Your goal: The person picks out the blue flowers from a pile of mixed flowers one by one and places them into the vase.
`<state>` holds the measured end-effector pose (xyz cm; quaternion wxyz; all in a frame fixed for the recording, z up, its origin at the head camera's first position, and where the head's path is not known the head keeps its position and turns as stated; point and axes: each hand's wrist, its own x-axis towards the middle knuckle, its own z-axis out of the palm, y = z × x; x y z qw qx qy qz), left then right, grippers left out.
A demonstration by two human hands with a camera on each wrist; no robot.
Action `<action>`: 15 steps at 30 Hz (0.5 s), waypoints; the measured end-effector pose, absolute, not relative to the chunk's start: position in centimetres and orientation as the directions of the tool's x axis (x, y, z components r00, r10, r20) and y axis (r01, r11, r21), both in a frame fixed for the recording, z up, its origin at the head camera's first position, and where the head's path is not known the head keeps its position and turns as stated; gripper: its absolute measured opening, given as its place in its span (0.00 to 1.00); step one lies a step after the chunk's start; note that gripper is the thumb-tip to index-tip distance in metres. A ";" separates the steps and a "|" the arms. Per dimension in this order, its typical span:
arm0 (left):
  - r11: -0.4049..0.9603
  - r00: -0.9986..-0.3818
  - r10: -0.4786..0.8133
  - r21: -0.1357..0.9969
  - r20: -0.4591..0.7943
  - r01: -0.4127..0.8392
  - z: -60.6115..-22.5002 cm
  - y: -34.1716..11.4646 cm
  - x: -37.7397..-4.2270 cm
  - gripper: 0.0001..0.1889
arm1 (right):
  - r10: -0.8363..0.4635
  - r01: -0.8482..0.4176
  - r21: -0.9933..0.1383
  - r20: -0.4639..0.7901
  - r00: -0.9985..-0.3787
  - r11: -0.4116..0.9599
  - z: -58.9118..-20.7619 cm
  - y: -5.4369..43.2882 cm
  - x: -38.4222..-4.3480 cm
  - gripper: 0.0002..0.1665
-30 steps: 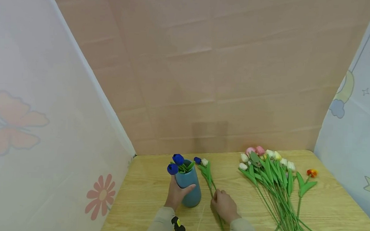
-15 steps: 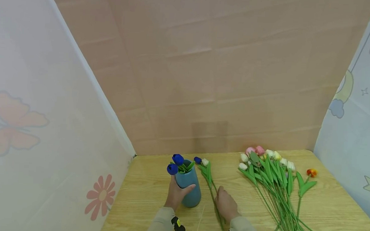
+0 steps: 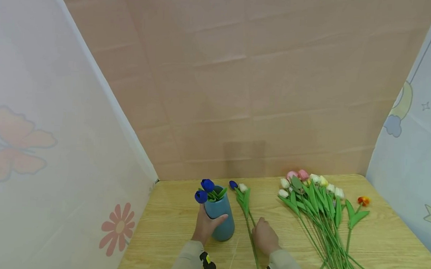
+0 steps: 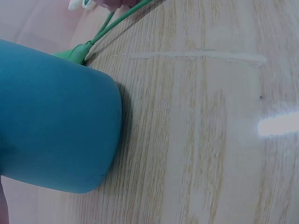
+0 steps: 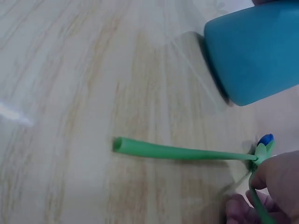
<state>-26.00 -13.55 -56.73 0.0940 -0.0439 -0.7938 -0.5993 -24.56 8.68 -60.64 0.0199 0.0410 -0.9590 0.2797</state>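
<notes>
My left hand [image 3: 206, 226] grips a blue vase [image 3: 223, 227] from its left side, thumb across the front. Inside the vase are two blue tulips [image 3: 204, 191], leaning left over its rim. To the vase's right, my right hand [image 3: 265, 237] pinches a green stem [image 5: 258, 205] between thumb and fingers. That stem appears to lead up to the white tulip [image 3: 243, 188]. A third blue tulip [image 3: 233, 185] lies against it, their leaves overlapping. Its long stem [image 5: 177, 151] runs past my fingers, cut end toward the person.
On the wooden table [image 3: 172, 217], a pile of pink, white and yellow tulips [image 3: 317, 211] lies to the right. An orange-red flower [image 3: 363, 201] lies beside the pile. Cloth walls [image 3: 217, 90] stand behind and at both sides.
The right hand has shifted slightly right, drawing the white tulip along. The blue tulip beside it has also slid a little right. The left hand and vase stay put.
</notes>
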 end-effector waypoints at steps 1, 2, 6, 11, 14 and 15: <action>0.277 -0.979 -0.043 0.944 0.201 0.182 -56.7 -13.6 -26.0 0.50 | -0.074 -0.100 -0.552 0.068 -0.995 0.828 -60.5 8.8 -24.5 0.19; 0.276 -0.978 -0.042 0.943 0.202 0.183 -56.7 -13.6 -26.0 0.50 | -0.078 -0.107 -0.571 0.074 -0.994 0.814 -60.4 8.9 -24.5 0.18; 0.274 -0.978 -0.041 0.944 0.203 0.184 -56.6 -13.6 -25.9 0.50 | -0.082 -0.141 -0.633 0.122 -0.989 0.761 -59.9 9.5 -24.5 0.16; 0.267 -0.975 -0.032 0.942 0.220 0.203 -56.7 -13.6 -26.0 0.50 | -0.066 -0.167 -0.650 0.177 -0.982 0.741 -59.2 9.7 -24.9 0.04; 0.263 -0.975 -0.034 0.944 0.218 0.202 -56.8 -13.6 -26.0 0.50 | -0.050 -0.164 -0.669 0.187 -0.981 0.725 -58.6 9.7 -25.0 0.04; 0.260 -0.976 -0.035 0.945 0.215 0.199 -56.8 -13.6 -26.0 0.50 | -0.042 -0.162 -0.675 0.191 -0.981 0.719 -58.4 9.7 -25.1 0.04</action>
